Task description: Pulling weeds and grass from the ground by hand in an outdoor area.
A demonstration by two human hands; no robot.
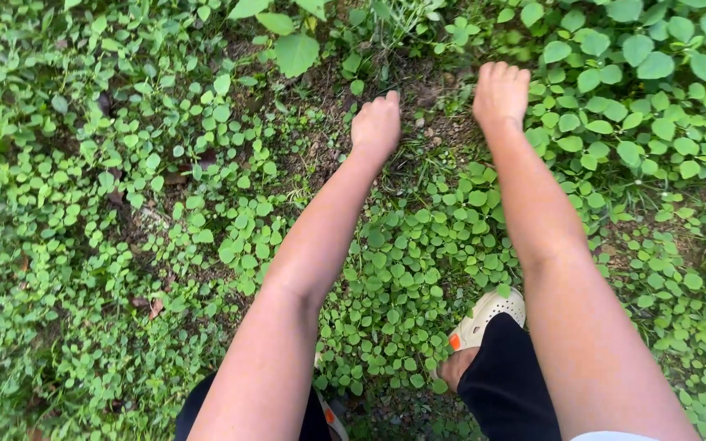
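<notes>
Both arms are reaching forward and down toward a strip of bare soil (pixel 426 102) that is running between 2 banks of green weeds (pixel 418 245). The left hand (pixel 376 122) is hanging over the left part of that soil, its fingers curled under into a loose fist; nothing is showing inside it, though the palm side is hidden, so I cannot tell for sure that it is empty. The right hand (pixel 500 91) is reaching a little farther out, at the soil's right edge, with its fingers bent downward and close together, just beside the broad-leaf plants (pixel 639 90) on its right. Whether its fingertips are touching the ground or pinching a stem cannot be told from this view.

The soil strip is lying directly under and between the 2 hands, its long axis running away from the person. The right hand is nearer the taller leaves; the left is nearer the thin grass (pixel 406 167) below it. A pale shoe (pixel 492 314) is standing in the weeds near the right forearm.
</notes>
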